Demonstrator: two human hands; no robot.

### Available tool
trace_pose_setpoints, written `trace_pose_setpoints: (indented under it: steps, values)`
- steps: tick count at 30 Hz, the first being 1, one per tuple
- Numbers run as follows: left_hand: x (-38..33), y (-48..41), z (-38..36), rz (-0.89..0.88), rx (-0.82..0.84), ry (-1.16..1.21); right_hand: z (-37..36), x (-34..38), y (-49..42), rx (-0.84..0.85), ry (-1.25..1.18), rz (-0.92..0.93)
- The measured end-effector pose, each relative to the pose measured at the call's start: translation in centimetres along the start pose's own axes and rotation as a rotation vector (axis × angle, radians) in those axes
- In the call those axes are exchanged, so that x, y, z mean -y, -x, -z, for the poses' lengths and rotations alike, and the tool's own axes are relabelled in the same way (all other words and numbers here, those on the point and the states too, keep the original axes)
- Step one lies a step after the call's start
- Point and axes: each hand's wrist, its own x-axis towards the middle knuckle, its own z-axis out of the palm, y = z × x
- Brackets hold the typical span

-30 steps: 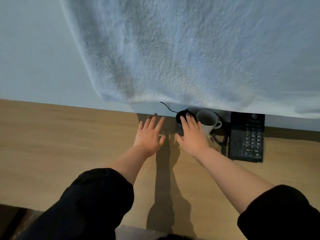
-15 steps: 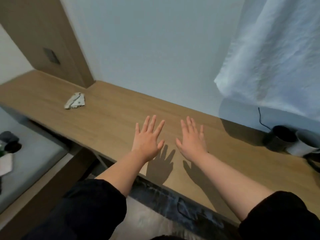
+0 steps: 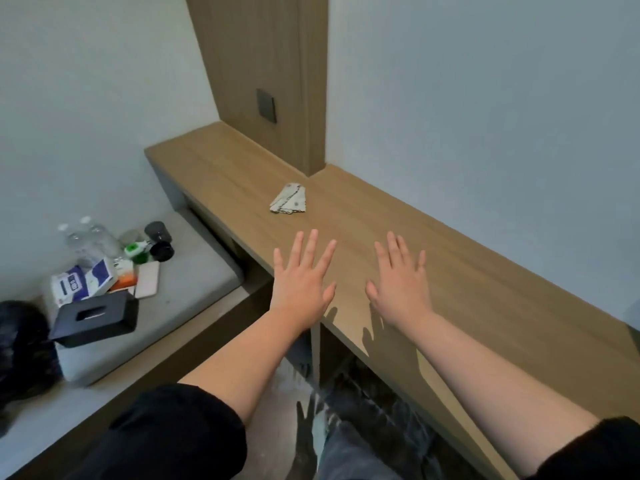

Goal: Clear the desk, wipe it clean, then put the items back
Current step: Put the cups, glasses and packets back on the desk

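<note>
The long wooden desk [image 3: 467, 271] runs from the far left corner to the right. A folded pale patterned cloth [image 3: 289, 203] lies on it, beyond my hands. My left hand [image 3: 302, 278] hovers flat with spread fingers over the desk's front edge. My right hand [image 3: 401, 282] is held the same way above the desk top, palm down. Neither hand holds anything. The cloth is roughly a hand's length ahead of my left fingertips.
On a grey cushioned seat [image 3: 180, 292] at the left lie a black tissue box [image 3: 95, 318], clear water bottles [image 3: 86, 239], a blue-white packet [image 3: 81, 280], a phone [image 3: 147, 279], black cups [image 3: 159, 239] and a green-white item [image 3: 135, 250]. A wooden wall panel [image 3: 263, 74] carries a dark switch [image 3: 266, 105].
The view has swung left, away from the towel, mug and telephone, to the desk's left end. Both hands stay open and spread; the cloth and the seat's items came into view.
</note>
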Motion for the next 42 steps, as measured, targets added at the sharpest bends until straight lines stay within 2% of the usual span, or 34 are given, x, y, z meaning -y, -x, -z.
trace_pose_setpoints:
  steps: [7,19,29,32,42]
  values:
    - [9.9,-5.7,-1.5,0.06,0.034,-0.074,-2.6,5.4,-10.6,0.035,-0.006,0.102]
    - [26.7,-15.6,-2.0,0.235,0.122,-0.076,-4.2,19.7,-28.8,0.098,-0.088,0.321]
    - [40.8,-14.6,-5.5,0.357,0.191,-0.013,-7.3,32.0,-35.3,0.179,-0.04,0.436]
    - [46.3,-14.5,-7.2,0.378,0.195,0.002,-8.6,36.6,-36.9,0.211,-0.032,0.428]
    - [61.7,-13.4,-12.7,0.402,0.357,0.087,-13.4,50.2,-40.7,0.33,-0.012,0.422]
